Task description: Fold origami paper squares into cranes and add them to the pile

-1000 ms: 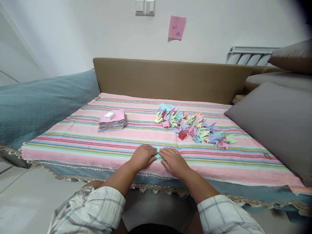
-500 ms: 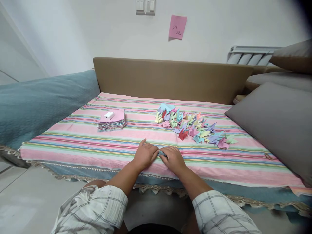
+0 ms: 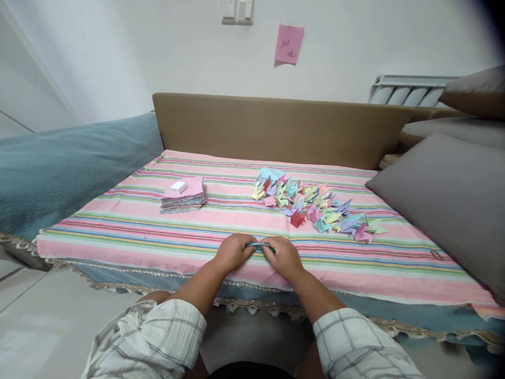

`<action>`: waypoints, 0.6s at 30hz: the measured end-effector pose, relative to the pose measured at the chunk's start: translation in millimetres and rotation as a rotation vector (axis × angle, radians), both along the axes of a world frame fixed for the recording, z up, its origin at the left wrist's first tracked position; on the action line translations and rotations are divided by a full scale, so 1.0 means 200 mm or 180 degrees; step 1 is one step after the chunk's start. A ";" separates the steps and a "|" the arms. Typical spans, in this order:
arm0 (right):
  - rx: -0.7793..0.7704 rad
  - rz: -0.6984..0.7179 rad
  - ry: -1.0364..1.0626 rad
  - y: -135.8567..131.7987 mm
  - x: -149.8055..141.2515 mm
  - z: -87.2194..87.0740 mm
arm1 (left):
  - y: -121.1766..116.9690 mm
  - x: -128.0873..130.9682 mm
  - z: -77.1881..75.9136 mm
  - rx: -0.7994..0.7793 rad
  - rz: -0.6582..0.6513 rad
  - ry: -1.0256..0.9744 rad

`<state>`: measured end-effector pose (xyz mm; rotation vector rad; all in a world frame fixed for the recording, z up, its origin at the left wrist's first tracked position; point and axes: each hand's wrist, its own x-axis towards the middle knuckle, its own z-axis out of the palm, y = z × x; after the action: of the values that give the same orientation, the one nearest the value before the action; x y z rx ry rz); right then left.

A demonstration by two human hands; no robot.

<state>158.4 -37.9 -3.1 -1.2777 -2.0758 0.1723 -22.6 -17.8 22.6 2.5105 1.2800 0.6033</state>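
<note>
Between my two hands is a small folded piece of blue paper (image 3: 259,245), seen edge-on and mostly covered by fingers. My left hand (image 3: 235,251) pinches its left end, and my right hand (image 3: 282,256) grips the right end. Both hands are close together, low over the striped cloth (image 3: 189,247) near its front edge. Beyond them, to the right, lies a pile of folded paper cranes (image 3: 315,205) in many colours. A stack of square paper sheets (image 3: 183,202) sits farther left, topped by a small white box-like object (image 3: 179,187).
A large grey cushion (image 3: 442,195) leans at the right, near a small brownish loop (image 3: 436,255) on the cloth. The brown backrest (image 3: 268,129) runs along the rear. A blue-covered armrest (image 3: 79,163) bounds the left side.
The blue paper has turned so that its thin layered edge shows between my hands. My left fingers have curled in around it; the raised finger has come down.
</note>
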 end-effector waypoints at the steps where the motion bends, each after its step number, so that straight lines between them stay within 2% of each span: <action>1: -0.0073 0.0026 0.0108 0.00 0.01 0.00 | 0.00 0.00 0.01 -0.0087 0.0012 -0.0078; 5: -0.0430 0.0113 0.0470 0.01 0.03 0.02 | -0.02 0.01 0.03 -0.0339 0.0105 -0.0318; 11: -0.0717 0.0336 0.0601 0.00 0.03 0.06 | -0.02 0.01 0.03 -0.0474 0.0219 -0.0395; 18: -0.1155 0.0092 0.0911 0.02 0.03 0.05 | -0.01 0.01 0.02 -0.0457 0.0267 -0.0468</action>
<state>164.0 -33.0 6.3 -1.3397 -1.8684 0.7296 -20.6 -19.0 25.8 2.2625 1.3296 0.6756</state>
